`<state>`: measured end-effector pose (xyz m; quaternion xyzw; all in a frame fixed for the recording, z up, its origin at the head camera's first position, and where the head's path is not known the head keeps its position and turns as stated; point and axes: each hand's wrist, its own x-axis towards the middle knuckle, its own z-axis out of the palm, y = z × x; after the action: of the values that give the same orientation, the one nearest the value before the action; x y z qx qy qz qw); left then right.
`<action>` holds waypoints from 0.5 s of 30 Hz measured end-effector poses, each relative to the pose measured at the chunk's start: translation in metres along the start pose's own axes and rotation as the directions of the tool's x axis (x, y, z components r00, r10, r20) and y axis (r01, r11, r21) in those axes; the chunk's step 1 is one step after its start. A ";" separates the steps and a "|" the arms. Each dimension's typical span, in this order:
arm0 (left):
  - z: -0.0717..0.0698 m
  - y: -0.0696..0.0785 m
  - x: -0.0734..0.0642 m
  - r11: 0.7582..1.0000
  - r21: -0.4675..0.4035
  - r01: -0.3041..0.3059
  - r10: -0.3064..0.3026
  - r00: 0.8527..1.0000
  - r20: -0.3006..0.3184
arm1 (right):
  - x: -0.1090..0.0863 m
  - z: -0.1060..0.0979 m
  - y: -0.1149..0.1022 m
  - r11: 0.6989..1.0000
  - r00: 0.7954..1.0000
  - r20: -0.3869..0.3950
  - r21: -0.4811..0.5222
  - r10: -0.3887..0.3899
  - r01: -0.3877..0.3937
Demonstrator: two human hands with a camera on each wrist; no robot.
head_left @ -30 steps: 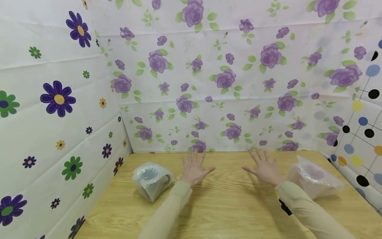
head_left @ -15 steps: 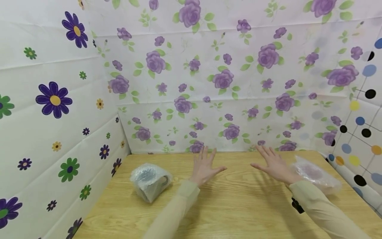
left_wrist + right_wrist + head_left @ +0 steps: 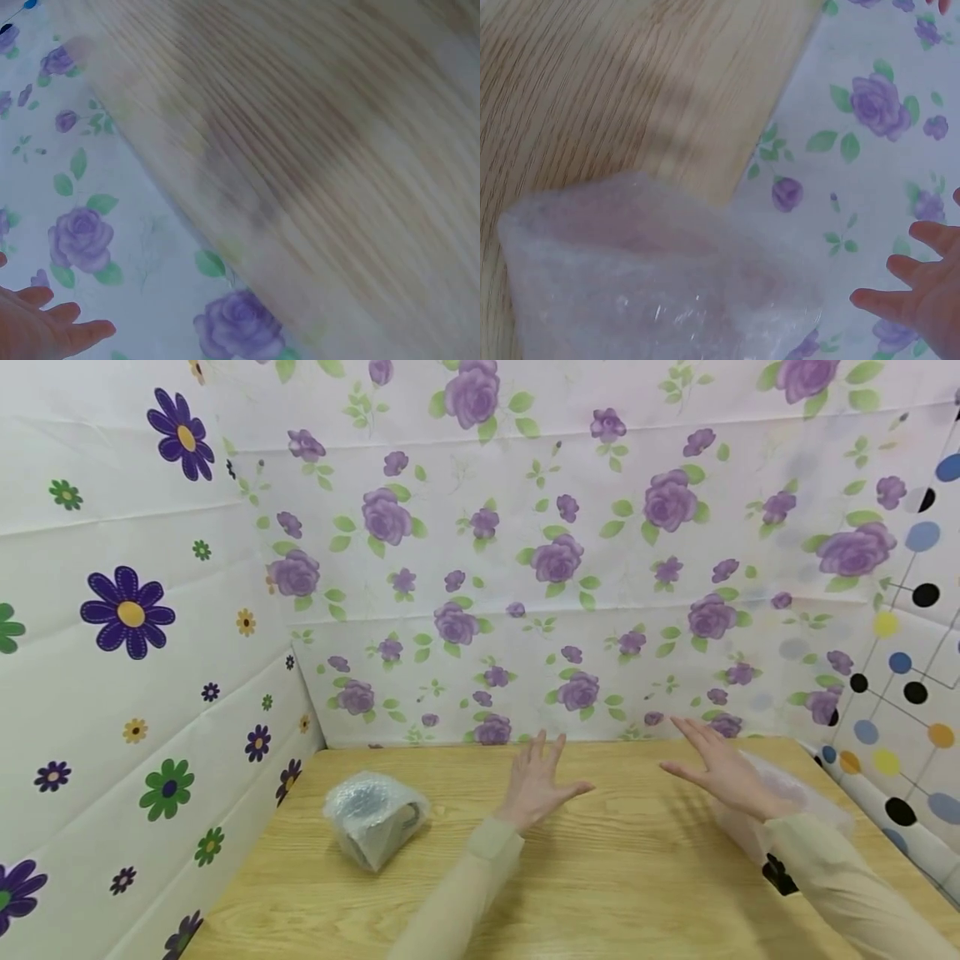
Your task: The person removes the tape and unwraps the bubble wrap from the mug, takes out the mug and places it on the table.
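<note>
In the head view my left hand is held over the middle of the wooden table, fingers straight and thumb spread, holding nothing. Over to the right, my right hand is raised with its fingers extended, also holding nothing. A bubble-wrapped bundle sits left of my left hand, apart from it; a rounded opening shows at its right side. Just beyond my right wrist lies a translucent plastic-wrapped package, partly hidden by the hand and sleeve. The right wrist view shows this package close up; its contents are blurred.
A white rose-patterned cloth hangs behind the table's far edge. A flower-print cloth closes off the left side, and a dotted cloth the right. A black strap-like piece is at my right sleeve.
Both hands have moved right across the head view, and the right hand has tilted up onto its side in front of the wrapped package. The two wrapped things stay put; the view has turned slightly.
</note>
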<state>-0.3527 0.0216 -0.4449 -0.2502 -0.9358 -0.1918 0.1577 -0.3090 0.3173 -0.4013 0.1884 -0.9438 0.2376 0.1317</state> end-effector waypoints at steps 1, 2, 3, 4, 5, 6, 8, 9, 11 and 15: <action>0.001 0.002 0.000 1.000 -0.020 0.003 -0.003 1.000 0.003 | -0.001 -0.002 0.002 1.000 1.000 -0.001 0.007 0.001 -0.001; 0.002 0.005 0.000 0.999 -0.047 0.008 -0.008 1.000 0.011 | -0.001 -0.003 0.003 1.000 1.000 0.000 0.016 0.005 -0.005; 0.003 0.008 0.000 0.997 -0.075 0.009 -0.008 1.000 0.012 | -0.002 -0.005 0.005 1.000 1.000 0.003 0.023 0.008 -0.008; 0.004 0.010 0.000 0.995 -0.099 0.011 -0.009 1.000 0.018 | -0.003 -0.007 0.007 0.999 1.000 0.005 0.029 0.013 -0.013; 0.005 0.012 0.000 0.993 -0.117 0.012 -0.009 1.000 0.024 | -0.004 -0.009 0.009 0.999 1.000 0.010 0.039 0.020 -0.020; 0.007 0.015 0.000 0.992 -0.126 0.012 -0.009 1.000 0.027 | -0.005 -0.010 0.010 0.998 1.000 0.013 0.050 0.023 -0.023; 0.011 0.019 0.000 0.991 -0.137 0.007 -0.003 1.000 0.027 | -0.006 -0.014 0.013 0.997 0.999 0.027 0.073 0.032 -0.034; 0.013 0.021 0.000 0.990 -0.141 0.002 0.001 1.000 0.023 | -0.008 -0.016 0.014 0.996 0.999 0.035 0.084 0.037 -0.040; 0.018 0.025 0.001 0.989 -0.147 -0.003 0.006 1.000 0.020 | -0.011 -0.020 0.017 0.991 0.997 0.058 0.116 0.053 -0.060; 0.028 0.037 0.003 0.980 -0.200 -0.005 0.008 1.000 0.018 | -0.018 -0.030 0.022 0.984 0.994 0.081 0.152 0.079 -0.090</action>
<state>-0.3411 0.0651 -0.4573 -0.2697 -0.9124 -0.2820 0.1234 -0.2972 0.3552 -0.3909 0.1665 -0.9338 0.3087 0.0711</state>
